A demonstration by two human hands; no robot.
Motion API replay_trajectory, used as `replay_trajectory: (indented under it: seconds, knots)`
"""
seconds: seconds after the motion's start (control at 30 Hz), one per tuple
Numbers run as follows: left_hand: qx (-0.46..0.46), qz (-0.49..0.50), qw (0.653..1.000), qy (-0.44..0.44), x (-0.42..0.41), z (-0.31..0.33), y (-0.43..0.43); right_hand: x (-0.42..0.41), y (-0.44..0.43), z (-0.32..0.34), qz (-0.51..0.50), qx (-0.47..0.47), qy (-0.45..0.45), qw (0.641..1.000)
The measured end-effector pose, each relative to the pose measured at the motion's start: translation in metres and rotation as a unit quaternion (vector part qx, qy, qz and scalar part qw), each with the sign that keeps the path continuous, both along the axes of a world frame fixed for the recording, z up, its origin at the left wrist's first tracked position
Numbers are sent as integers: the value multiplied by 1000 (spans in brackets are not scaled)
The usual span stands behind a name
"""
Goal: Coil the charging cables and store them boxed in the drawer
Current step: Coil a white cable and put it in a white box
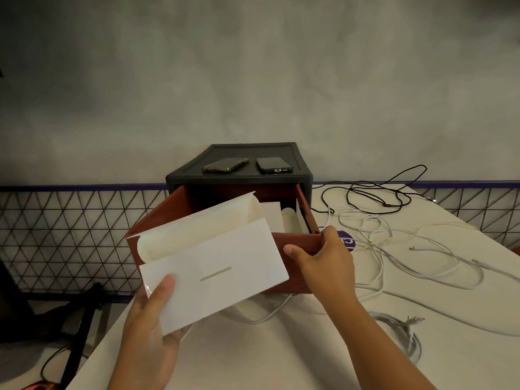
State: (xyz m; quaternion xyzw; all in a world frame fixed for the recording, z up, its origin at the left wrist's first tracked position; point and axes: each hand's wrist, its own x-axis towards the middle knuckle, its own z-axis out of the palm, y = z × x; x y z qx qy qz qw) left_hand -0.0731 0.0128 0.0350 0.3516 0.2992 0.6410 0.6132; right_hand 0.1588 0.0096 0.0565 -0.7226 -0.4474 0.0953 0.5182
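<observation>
Couldn't see much of the inside of the red-brown drawer [298, 244], since the white box [211, 266] covered most of it. There were a couple of pale things in the drawer's right part, but I couldn't tell what they were. A purple sticker [349, 242] was half hidden behind the right hand [323, 258]. The left hand [152, 319] held the box by its lower left corner, thumb on top. The box was tilted with its flap open, hanging over the drawer's front left. The right hand gripped the drawer's front right corner, fingers curled over the rim. Loose white cables [394, 249] and a black cable [380, 192] sprawled on the table [281, 356] at right of centre, and a bunched one [399, 330] lay at the lower right. Two phones [225, 164] sat on the black cabinet [239, 178].
</observation>
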Motion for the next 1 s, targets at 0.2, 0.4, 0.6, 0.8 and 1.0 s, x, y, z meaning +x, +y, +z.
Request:
replay_trajectory:
  seconds: [0.2,0.4,0.6,0.8,1.0]
  knots:
    - [-39,7,999,13,4,-17,6,14,34,11,10,3,7,1000]
    - [-66,9,997,26,9,-25,12,26,63,12,12,-10,-14,1000]
    - [-66,29,996,43,15,-27,15,36,93,10,6,-26,-4,1000]
    - [-16,81,988,131,21,-28,9,43,121,14,8,-43,2,999]
    - [89,52,972,212,28,-45,12,47,135,19,2,-64,-3,998]
